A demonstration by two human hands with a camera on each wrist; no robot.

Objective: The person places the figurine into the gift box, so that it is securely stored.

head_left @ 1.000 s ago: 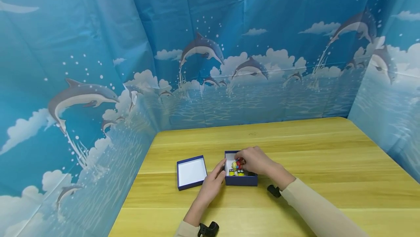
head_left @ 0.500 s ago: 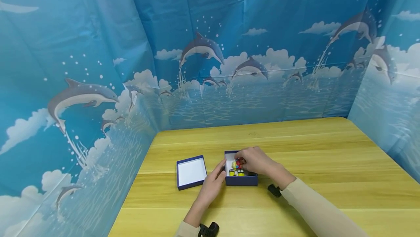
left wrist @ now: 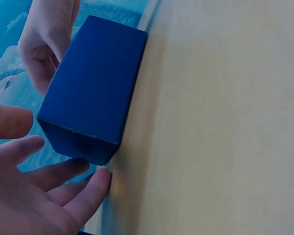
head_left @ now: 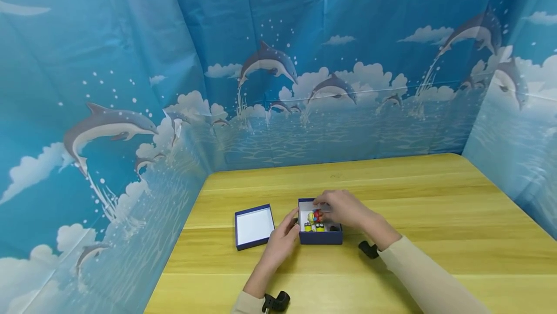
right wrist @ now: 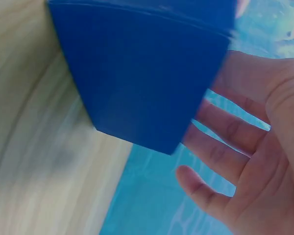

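Note:
A blue box (head_left: pixel 321 238) with a white inside stands on the table. In it lie a toy figure with a yellow head and a red body (head_left: pixel 317 216), two yellow toy figures (head_left: pixel 320 227) with goggle-like eyes along the near wall, and a small dark thing (head_left: pixel 334 228) in the near right corner. My right hand (head_left: pixel 344 208) reaches over the right wall, fingers loosely bent above the red-bodied figure; in the right wrist view the box hides its fingertips. Fingers spread, my left hand (left wrist: pixel 39 191) stands at the box's left side, fingertips right by its wall.
Left of the box lies its lid (head_left: pixel 254 227), white inside up, with blue edges. The wooden table (head_left: pixel 413 198) reaches back to a dolphin-print curtain (head_left: pixel 278 140). Black wrist cameras (head_left: pixel 276 301) sit on both wrists.
My right hand has drawn up and a little to the right, uncovering more of the red-bodied figure and the dark thing. The left hand stays beside the box.

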